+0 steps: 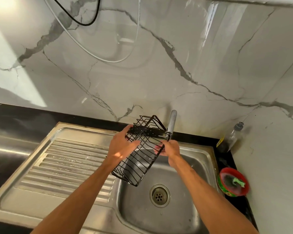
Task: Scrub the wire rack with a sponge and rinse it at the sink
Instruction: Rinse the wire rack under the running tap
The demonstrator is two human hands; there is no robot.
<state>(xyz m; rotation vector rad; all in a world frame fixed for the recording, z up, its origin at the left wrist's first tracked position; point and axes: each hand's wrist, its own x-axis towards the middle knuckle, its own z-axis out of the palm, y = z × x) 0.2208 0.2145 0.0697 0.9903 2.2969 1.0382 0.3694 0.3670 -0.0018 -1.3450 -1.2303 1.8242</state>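
A black wire rack (139, 159) hangs tilted over the steel sink basin (189, 186), its far end up near the tap (171, 122). My left hand (122, 146) grips the rack's left long side near the upper end. My right hand (169, 148) holds the right long side just under the tap's outlet. No water stream shows. The green sponge (238, 181) lies in a red bowl (233, 184) on the counter to the right of the basin; neither hand holds it.
A ribbed steel drainboard (66, 168) lies left of the basin. The drain (159, 195) sits in the basin floor. A plastic dish-soap bottle (230, 137) leans in the back right corner. Marble wall behind, with a black and a white cable hanging.
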